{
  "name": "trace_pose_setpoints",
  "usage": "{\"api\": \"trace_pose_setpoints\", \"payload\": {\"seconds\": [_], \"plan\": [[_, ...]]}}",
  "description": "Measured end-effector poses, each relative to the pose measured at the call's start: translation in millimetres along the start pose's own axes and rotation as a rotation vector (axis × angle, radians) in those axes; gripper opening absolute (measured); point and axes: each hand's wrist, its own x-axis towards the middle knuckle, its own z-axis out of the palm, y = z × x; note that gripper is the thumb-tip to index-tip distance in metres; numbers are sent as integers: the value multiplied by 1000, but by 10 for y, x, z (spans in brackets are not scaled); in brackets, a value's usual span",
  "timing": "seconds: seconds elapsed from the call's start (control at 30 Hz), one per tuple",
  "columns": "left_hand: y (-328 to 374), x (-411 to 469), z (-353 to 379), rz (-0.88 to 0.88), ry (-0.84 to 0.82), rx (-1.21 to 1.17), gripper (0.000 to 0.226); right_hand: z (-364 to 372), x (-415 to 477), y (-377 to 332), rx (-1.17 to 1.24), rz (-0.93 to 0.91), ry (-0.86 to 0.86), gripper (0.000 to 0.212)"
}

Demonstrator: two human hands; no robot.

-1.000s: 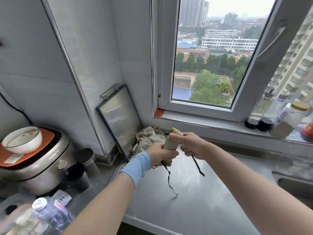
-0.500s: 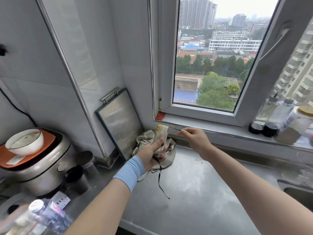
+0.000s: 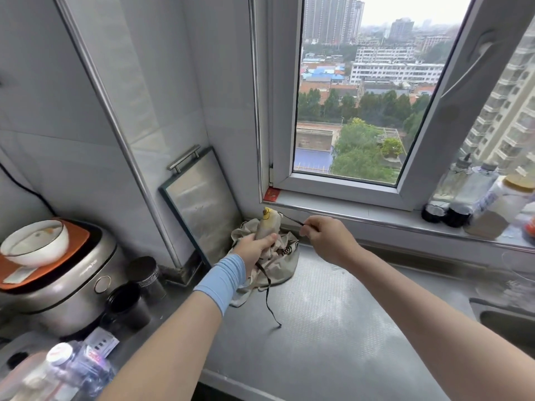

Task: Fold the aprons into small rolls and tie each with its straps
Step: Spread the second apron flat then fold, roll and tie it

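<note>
The roll, a beige apron wound tight with a yellow print at its top end, stands nearly upright in the left hand. This hand grips the lower half of it, with the fingers curled round the cloth. The roll is held above the back corner of the desk, just below the sill. A thin black strap goes from the top of the roll, stretched tight to the right, into the right hand, which pinches it between thumb and fingers. The two hands are near each other but apart. The other strap hangs loose from under the left hand; its free end comes down to the desk, but I cannot tell if it touches. A blue band covers the left wrist.

Behind and below the roll, a crumpled apron of the same beige cloth lies on the desk in the corner. Just left of it a metal board with a handle leans on the wall. Further left stands a cooker with an orange mat on its lid and a white bowl on the mat. Two dark cups stand between the cooker and the board. At the lower left is a blurred plastic bottle. On the right end of the sill stand several jars, and the edge of a sink shows at the far right.
</note>
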Motion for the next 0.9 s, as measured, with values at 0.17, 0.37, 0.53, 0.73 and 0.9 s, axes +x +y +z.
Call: {"api": "trace_pose_setpoints", "payload": {"seconds": [0.17,0.37,0.53,0.73,0.9], "plan": [[-19,16,-236,183,-193,494,47,-198,187,-60,116,58,172,22],[-9,74,-236,226,-104,580,40,-203,264,-188,247,18,139,27],[-81,61,-303,108,-223,565,55,-177,286,-220,399,34,175,33],[-80,36,-268,194,-221,609,54,-151,285,-224,507,18,217,28],[-122,55,-302,308,-143,747,42,-203,312,-106,362,126,8,24]]}}
